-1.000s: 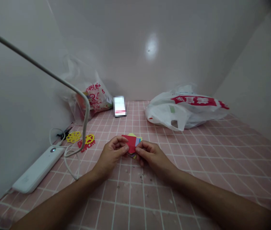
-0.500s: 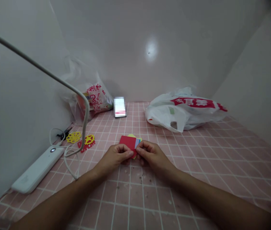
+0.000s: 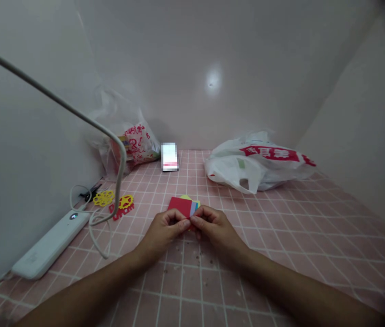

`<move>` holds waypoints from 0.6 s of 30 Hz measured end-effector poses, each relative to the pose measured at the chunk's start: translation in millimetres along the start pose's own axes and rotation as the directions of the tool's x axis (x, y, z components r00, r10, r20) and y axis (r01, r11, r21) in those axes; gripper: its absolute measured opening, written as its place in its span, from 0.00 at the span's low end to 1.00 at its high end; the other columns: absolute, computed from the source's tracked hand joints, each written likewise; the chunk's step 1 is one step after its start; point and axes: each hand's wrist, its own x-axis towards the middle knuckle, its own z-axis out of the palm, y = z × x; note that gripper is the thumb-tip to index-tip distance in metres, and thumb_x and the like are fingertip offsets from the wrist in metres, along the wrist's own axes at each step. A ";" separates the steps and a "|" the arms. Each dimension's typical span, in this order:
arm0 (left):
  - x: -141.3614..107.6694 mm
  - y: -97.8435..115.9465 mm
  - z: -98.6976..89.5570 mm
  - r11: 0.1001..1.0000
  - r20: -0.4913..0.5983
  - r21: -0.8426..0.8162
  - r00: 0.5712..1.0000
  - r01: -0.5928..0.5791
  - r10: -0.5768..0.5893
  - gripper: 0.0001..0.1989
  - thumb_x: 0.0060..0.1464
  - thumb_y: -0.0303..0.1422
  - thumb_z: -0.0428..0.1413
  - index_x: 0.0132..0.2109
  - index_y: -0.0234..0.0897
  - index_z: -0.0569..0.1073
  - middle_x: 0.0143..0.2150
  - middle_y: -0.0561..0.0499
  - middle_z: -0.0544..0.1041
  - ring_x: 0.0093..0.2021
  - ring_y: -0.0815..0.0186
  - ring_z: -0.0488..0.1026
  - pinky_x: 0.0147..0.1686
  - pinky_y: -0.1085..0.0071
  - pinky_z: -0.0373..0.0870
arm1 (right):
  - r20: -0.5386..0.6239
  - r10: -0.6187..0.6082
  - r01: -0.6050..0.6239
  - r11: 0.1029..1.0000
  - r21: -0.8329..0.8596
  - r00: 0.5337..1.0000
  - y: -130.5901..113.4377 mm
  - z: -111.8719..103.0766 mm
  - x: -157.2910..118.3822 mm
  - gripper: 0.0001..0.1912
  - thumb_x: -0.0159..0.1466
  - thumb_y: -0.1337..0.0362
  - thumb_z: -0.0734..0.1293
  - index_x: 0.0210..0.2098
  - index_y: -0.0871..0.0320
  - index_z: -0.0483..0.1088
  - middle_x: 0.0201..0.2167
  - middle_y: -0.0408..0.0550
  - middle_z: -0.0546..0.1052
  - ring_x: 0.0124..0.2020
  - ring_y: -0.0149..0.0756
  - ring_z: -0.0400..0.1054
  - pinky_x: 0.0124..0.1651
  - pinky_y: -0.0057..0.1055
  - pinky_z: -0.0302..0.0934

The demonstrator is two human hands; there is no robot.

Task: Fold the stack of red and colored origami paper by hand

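Note:
A red square of paper or thin card (image 3: 181,205) is pinched along its near edge by my left hand (image 3: 165,228), thumb on top. My right hand (image 3: 213,227) pinches the near right corner, its thumb almost meeting the left thumb. Strips of lilac, blue and yellow sheets (image 3: 197,205) show past the red sheet's right side, and a yellow piece (image 3: 186,197) peeks out behind it. Fingers hide the near edges, so I cannot tell how the sheets are joined or stacked.
To the left lie yellow cut-out shapes (image 3: 104,198), red cut-out lettering (image 3: 122,211), a looped white cable (image 3: 102,222) and a long white device (image 3: 52,243). A lit phone (image 3: 169,156) leans at the back between two plastic bags (image 3: 142,145), (image 3: 260,161). Pink tiled cloth (image 3: 192,290) covers the table.
The view has tilted slightly, so everything sits a little lower. My hands have drawn closer together at the red sheet's near corner, and their thumb tips nearly touch.

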 end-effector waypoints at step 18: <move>2.3 -0.4 -0.1 0.999 0.032 0.004 0.999 0.044 -0.044 0.13 0.48 0.40 0.61 0.27 0.35 0.68 0.22 0.56 0.69 0.23 0.72 0.63 0.26 0.74 0.58 | -0.028 -0.022 0.020 0.997 -0.071 0.999 -1.4 -6.2 6.7 0.19 0.62 0.50 0.65 0.24 0.59 0.67 0.17 0.42 0.71 0.17 0.28 0.62 0.24 0.26 0.54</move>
